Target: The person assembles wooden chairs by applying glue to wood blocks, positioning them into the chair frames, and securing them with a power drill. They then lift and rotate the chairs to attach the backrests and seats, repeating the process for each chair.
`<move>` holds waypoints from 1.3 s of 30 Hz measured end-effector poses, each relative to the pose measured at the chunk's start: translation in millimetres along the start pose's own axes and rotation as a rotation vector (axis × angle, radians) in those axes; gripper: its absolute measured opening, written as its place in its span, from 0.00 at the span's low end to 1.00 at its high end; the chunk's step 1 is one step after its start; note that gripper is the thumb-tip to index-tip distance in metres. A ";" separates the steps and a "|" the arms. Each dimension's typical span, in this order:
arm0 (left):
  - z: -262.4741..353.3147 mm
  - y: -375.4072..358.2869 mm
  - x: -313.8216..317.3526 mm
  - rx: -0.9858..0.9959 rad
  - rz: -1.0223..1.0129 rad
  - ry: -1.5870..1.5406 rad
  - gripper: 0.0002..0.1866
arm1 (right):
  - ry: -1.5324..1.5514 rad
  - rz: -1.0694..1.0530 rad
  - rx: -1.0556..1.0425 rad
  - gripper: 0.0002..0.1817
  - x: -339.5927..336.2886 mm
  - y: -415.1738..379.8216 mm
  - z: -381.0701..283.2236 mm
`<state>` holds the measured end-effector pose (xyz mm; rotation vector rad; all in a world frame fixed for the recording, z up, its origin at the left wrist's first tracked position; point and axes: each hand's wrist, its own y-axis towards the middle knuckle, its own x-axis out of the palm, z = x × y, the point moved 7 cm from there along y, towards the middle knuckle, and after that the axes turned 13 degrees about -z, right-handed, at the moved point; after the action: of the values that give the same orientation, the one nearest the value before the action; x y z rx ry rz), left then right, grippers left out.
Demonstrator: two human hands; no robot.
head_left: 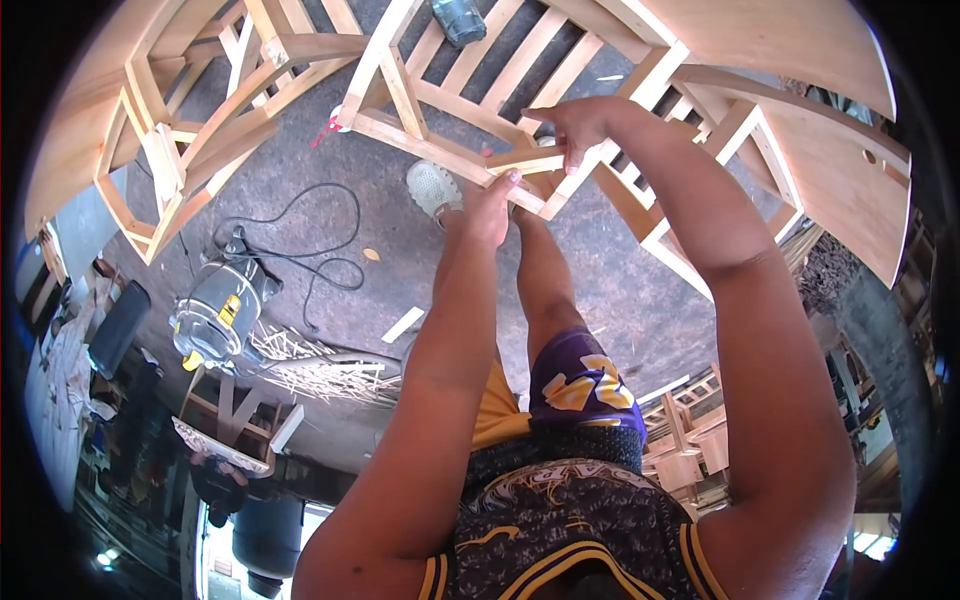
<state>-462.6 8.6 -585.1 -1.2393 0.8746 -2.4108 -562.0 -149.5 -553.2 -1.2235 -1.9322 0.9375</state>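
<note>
A pale wooden frame (pixel 455 150) with several parallel slats stands in front of me, its corner by my legs. My left hand (pixel 490 212) is closed on the near rail, thumb on top and the other fingers mostly hidden. Farther up the same corner, my right hand (pixel 582 125) grips the frame's wood, with one finger stretched out to the left and another digit pointing down. Part of its hold is hidden behind the wood. A dark translucent container (pixel 459 22) sits at the slats' far end.
Another wooden frame (pixel 160 170) stands to the left, and a panelled one (pixel 840 150) to the right. On the floor are a shop vacuum (pixel 215 310), a looping black cable (pixel 357 215) and a heap of thin wood strips (pixel 325 370). A person (pixel 218 485) is behind, lower left.
</note>
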 end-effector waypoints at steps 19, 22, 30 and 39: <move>-0.4 -0.9 -3.5 0.018 -0.043 0.005 0.33 | -0.031 -0.022 0.000 0.68 0.1 0.3 6.3; -0.2 0.4 -3.2 0.027 -0.063 0.020 0.33 | -0.037 -0.048 0.049 0.70 -0.2 -0.6 7.6; -0.6 -2.4 -3.0 0.029 -0.040 0.021 0.34 | 0.202 0.080 -0.160 0.63 15.8 8.0 -14.9; 0.7 -7.0 4.5 0.053 -0.049 -0.094 0.37 | 0.238 0.080 -0.175 0.61 13.9 10.2 -16.0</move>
<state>-464.5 11.5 -577.6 -1.3568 0.7577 -2.3752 -549.1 -129.9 -551.2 -1.4524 -1.8153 0.6384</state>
